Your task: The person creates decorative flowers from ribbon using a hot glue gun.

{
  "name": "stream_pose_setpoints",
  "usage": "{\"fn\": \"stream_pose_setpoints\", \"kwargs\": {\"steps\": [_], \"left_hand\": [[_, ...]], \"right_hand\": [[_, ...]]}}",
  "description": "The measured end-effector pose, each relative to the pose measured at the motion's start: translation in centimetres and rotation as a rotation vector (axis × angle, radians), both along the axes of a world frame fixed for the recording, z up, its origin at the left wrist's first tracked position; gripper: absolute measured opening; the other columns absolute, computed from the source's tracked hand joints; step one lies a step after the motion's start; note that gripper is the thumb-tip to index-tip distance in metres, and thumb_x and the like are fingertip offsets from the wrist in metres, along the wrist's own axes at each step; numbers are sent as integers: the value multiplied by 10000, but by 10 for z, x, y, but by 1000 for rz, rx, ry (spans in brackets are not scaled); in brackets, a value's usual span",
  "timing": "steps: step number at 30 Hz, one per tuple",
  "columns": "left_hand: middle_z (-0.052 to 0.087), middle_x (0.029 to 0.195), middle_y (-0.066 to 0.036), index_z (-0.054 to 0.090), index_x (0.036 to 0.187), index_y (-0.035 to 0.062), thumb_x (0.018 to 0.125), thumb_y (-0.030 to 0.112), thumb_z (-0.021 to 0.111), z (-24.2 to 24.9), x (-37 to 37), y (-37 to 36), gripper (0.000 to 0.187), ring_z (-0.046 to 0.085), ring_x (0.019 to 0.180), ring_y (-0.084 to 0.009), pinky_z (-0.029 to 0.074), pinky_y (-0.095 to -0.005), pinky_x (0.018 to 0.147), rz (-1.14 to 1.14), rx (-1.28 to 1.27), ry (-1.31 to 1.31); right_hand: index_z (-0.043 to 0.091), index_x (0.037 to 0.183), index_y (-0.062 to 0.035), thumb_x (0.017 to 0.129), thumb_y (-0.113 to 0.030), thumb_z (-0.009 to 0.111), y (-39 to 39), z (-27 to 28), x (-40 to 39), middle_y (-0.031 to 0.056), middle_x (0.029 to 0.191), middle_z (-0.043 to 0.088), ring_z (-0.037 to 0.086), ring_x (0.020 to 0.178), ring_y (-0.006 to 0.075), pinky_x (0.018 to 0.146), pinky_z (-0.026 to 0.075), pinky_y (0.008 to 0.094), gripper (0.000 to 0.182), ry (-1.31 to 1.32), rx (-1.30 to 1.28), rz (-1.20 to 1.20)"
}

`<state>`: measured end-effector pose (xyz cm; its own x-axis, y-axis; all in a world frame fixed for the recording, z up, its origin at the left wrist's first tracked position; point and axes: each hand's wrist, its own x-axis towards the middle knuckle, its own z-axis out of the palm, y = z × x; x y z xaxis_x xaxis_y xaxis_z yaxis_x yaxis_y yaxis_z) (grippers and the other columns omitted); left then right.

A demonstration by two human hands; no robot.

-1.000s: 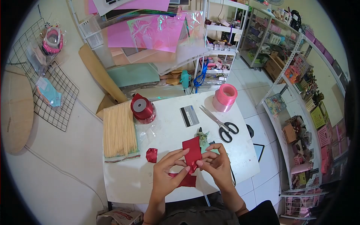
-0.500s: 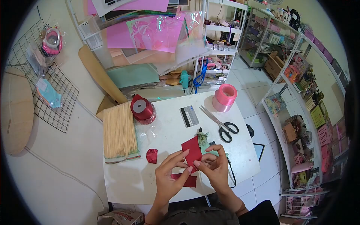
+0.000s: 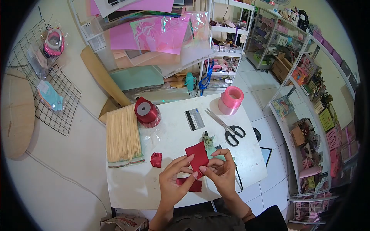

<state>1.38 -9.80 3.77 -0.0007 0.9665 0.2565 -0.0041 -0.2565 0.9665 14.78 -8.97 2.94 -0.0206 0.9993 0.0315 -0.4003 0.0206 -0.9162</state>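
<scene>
Between my two hands I hold a piece of dark red ribbon [image 3: 197,154] above the near part of the table. My left hand [image 3: 175,179] pinches its lower left edge with thumb and fingers. On the other side, my right hand [image 3: 220,171] grips the lower right edge, thumb in front. Under my left hand lies another red ribbon strip [image 3: 195,186], partly covered by the fingers. A small folded red ribbon piece [image 3: 156,160] rests to the left. Just beyond the held ribbon is a pale green item [image 3: 208,141], partly hidden.
Black-handled scissors [image 3: 231,133] and a grey card [image 3: 194,119] lie farther back on the white table [image 3: 131,188]. Pink ribbon rolls [image 3: 230,102] stand at the back right. A dark red ribbon spool [image 3: 147,111] stands beside a bundle of thin wooden sticks [image 3: 122,134] at left.
The held ribbon has turned slightly, its upper edge now flatter and facing me more. Both hands keep their pinch in nearly the same place.
</scene>
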Motion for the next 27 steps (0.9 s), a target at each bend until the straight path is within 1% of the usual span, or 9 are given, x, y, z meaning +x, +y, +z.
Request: {"fn": "stream_pose_setpoints", "kwargs": {"steps": [3,5,9,10,13,15,19,23,27], "left_hand": [[526,1043,-169,544,1032,-23,636,-95,605,4,2,0,407,583,714,-117,419,-251,762,28,-23,-66],[524,1045,-170,543,1032,-24,637,-97,603,3,2,0,407,583,719,-118,420,-252,763,26,-16,-59],[531,1024,-167,543,1030,-27,642,-83,611,4,2,-1,398,582,732,-124,420,-253,764,16,-14,-33],[531,1024,-167,543,1030,-27,642,-83,611,4,1,0,398,582,732,-124,420,-253,764,17,-12,-33],[561,946,-153,537,1032,-29,671,-50,615,2,-1,2,369,578,746,-132,431,-246,748,8,6,51],[587,860,-140,503,1067,-35,702,-16,612,4,3,4,381,574,759,-136,443,-242,732,139,-136,-322],[598,803,-136,446,1111,-46,713,-13,608,3,-3,13,432,577,761,-138,457,-229,703,157,-89,-265],[599,793,-133,458,1094,-50,706,-31,609,6,-4,11,417,581,737,-138,459,-222,693,162,-104,-260],[605,734,-119,471,1067,-58,688,-64,613,7,-4,10,404,577,691,-116,454,-205,663,161,-30,-142]], "right_hand": [[331,1014,-40,720,39,601,0,5,0,93,745,580,565,669,111,559,455,194,407,24,-38,22],[350,1017,-50,707,70,592,0,7,-1,85,733,590,574,703,107,639,447,200,411,48,-84,21],[348,1017,-47,703,71,597,0,4,-1,84,729,591,576,691,108,634,454,205,417,15,-84,28],[341,1025,-47,705,56,606,0,3,-1,84,732,587,575,691,108,600,462,204,428,5,-66,24],[333,1029,-46,702,46,618,0,2,1,83,728,582,576,687,109,576,471,203,443,1,-51,26],[333,1024,-44,696,52,620,-1,0,1,82,722,583,578,684,111,587,473,204,447,8,-57,32],[333,1017,-38,690,58,623,-2,-1,3,86,714,587,582,675,115,621,465,202,447,-11,-15,49],[333,1017,-36,689,61,622,-3,3,3,93,715,593,584,677,119,631,459,203,447,-9,-35,52],[334,1016,-35,689,65,620,-4,5,4,99,719,596,584,682,119,637,460,206,446,-27,-20,67]]}}
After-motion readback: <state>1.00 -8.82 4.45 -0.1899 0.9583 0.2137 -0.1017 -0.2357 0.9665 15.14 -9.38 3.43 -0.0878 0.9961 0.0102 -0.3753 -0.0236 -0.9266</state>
